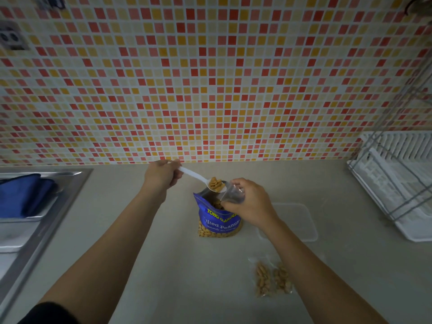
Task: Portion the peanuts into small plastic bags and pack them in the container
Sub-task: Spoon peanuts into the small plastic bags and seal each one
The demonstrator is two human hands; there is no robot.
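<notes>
Peanuts [216, 184] are sitting heaped and tan on the white spoon [195, 175] that my left hand [162, 175] is gripping by the handle, above the open blue pouch [218, 222] (standing mid-counter). My right hand [251, 205] is pinching a small clear bag [232, 194] at the spoon's tip. Two filled bags [272, 278] are lying nearer, to the right.

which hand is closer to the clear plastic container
Right. The right hand, holding a small clear bag, is just left of the clear plastic container; the left hand, gripping the white spoon, is farther left, beyond the peanut pouch.
</notes>
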